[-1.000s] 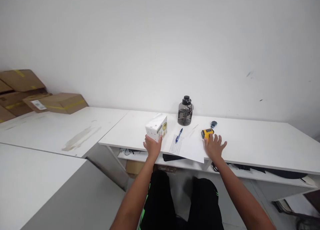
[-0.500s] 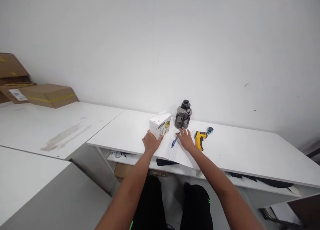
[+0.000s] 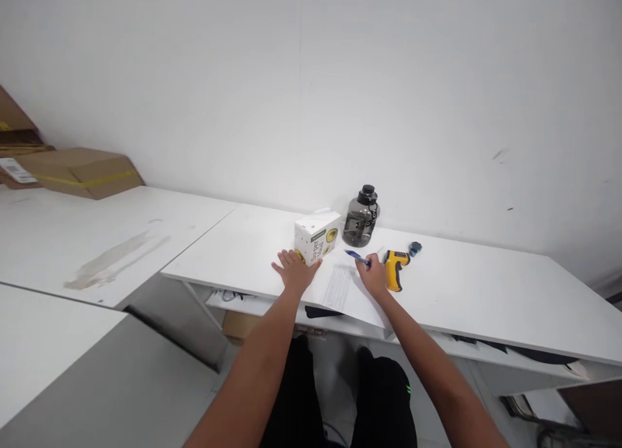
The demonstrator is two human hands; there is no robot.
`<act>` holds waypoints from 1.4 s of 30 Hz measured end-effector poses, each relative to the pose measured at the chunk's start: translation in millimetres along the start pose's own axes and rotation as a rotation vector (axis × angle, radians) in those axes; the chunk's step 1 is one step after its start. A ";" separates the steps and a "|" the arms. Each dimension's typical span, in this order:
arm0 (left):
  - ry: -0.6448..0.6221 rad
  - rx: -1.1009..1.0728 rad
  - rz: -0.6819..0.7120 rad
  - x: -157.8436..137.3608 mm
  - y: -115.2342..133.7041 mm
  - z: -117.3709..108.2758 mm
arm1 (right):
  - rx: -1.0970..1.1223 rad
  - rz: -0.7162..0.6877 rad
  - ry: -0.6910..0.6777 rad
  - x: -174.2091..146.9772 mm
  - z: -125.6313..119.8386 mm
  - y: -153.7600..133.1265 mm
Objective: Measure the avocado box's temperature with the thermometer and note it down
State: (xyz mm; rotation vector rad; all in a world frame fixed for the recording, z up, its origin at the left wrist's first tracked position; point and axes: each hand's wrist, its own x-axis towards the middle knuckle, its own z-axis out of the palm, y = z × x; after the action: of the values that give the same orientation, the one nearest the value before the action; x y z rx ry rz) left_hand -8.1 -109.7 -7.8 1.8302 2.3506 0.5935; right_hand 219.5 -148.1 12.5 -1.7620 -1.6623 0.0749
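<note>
Gripping the blue pen (image 3: 358,258) in my right hand (image 3: 375,278), over the paper (image 3: 346,288).
My left hand (image 3: 295,271) lies flat and released, touching the white box (image 3: 316,236) at its 7 o'clock; yellow thermometer gun (image 3: 395,267) at the pen's 3 o'clock.

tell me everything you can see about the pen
The pen is slim, with a blue barrel that looks like plastic and a paler end pointing left toward the white box. It is lifted off the desk and lies nearly level, tilted slightly up to the left. The right hand grips it at its right end, fingers closed around it. It hangs above the top edge of the printed sheet of paper, in front of the dark bottle and left of the yellow handheld device.
</note>
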 end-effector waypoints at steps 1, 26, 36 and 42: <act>0.002 0.005 -0.001 0.0 0.1 0.2 | 0.114 0.088 0.056 -2.3 2.6 -0.3; -0.095 0.061 -0.005 -3.4 4.3 -10.0 | 0.388 0.233 -0.068 -8.3 17.1 2.8; -0.094 0.097 -0.003 -4.4 3.6 -12.5 | 0.360 0.231 -0.101 -7.4 19.3 3.0; -0.050 0.093 0.005 -3.3 1.7 -8.5 | 0.356 0.246 -0.066 -7.9 19.1 3.0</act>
State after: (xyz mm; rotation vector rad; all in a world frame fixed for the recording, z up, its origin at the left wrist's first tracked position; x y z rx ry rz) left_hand -8.4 -114.5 0.1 1.8667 2.3794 0.4411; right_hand 211.4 -146.5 -6.7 -1.6896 -1.3672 0.5138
